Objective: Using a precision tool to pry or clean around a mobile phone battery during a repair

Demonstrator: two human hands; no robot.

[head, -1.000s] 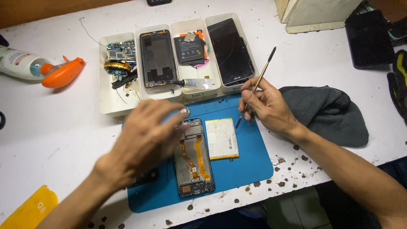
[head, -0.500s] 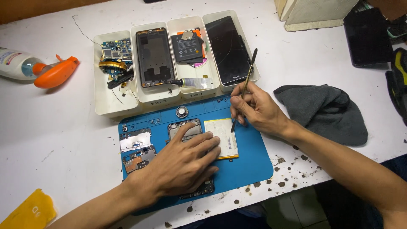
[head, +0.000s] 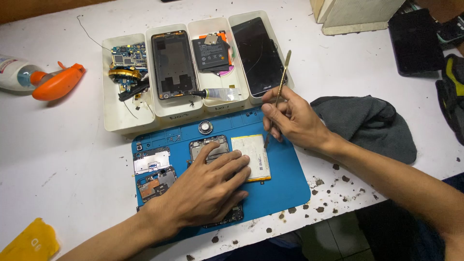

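A white tabletop (head: 58, 159) fills nearly the whole view, its surface scuffed and its near edge chipped into dark brown flecks (head: 338, 181). Along the top left corner runs a strip of brown wood (head: 43, 6). Below the table's near edge, pale floor tiles (head: 333, 237) show. The light is even and bright, casting soft shadows.

Dark phone screen (head: 260, 55) in rightmost tray. Black labelled battery (head: 210, 53) in the tray left of it. White battery (head: 252, 155) on blue mat (head: 285, 186). White spray bottle (head: 21, 76) with label, far left.
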